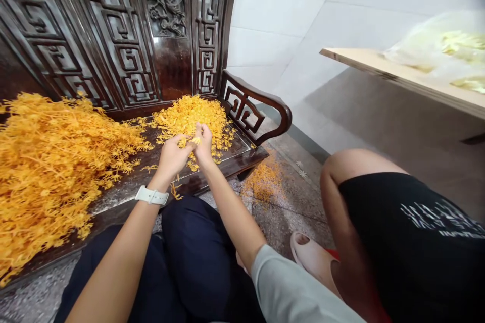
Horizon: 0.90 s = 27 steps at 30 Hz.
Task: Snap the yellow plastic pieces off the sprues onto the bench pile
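Above the dark wooden tabletop (235,157), left hand (172,156) and right hand (204,145) meet, both pinching one orange plastic sprig (195,140). Just behind lies a small sprig pile (189,113); large pile (49,161) to the left

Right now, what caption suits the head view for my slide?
Left hand and right hand pinch a yellow sprig over a heap on a carved bench.

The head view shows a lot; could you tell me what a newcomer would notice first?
A big heap of orange sprigs covers the left of the carved dark bench, with a smaller pile further right. The left hand and right hand pinch one sprig before it. Another person's knee is at right.
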Tool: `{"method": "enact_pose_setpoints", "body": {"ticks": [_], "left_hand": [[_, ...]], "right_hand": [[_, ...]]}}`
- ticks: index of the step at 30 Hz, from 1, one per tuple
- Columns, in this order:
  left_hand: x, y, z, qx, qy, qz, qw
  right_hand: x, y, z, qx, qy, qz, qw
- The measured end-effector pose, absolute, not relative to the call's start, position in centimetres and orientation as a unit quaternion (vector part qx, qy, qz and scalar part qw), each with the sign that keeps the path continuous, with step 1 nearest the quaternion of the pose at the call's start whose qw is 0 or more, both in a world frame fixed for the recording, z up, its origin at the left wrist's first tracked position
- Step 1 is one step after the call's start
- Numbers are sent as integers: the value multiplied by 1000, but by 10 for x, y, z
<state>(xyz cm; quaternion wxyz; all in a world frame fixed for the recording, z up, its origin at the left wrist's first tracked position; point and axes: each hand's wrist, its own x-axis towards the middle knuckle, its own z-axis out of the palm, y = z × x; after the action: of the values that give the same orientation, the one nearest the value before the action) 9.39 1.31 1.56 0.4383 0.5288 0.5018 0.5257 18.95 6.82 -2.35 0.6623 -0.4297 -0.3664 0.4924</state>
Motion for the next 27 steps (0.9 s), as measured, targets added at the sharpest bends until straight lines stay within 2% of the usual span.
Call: {"method": "enact_pose_setpoints", "body": {"ticks": [3, 6, 11, 18, 24, 27], "left_hand": [[95, 10, 18, 471, 468, 518, 539], [97, 5, 23, 398, 438, 526, 612], [99, -4, 32, 354, 382, 544, 658], [95, -10, 46, 335, 354, 514, 706], [96, -18, 53, 318, 276, 495, 760], [92, -19, 57, 298, 273, 496, 769]], "right_hand": [[195, 60, -16, -431, -443, 430, 658], [201, 54, -5, -406, -423, 528, 614], [210, 45, 18, -380, -421, 585, 580], [219, 29, 37, -359, -511, 533, 571], [216, 26, 41, -337, -467, 618, 535], [213, 23, 41, -285, -432, 659, 546]]}}
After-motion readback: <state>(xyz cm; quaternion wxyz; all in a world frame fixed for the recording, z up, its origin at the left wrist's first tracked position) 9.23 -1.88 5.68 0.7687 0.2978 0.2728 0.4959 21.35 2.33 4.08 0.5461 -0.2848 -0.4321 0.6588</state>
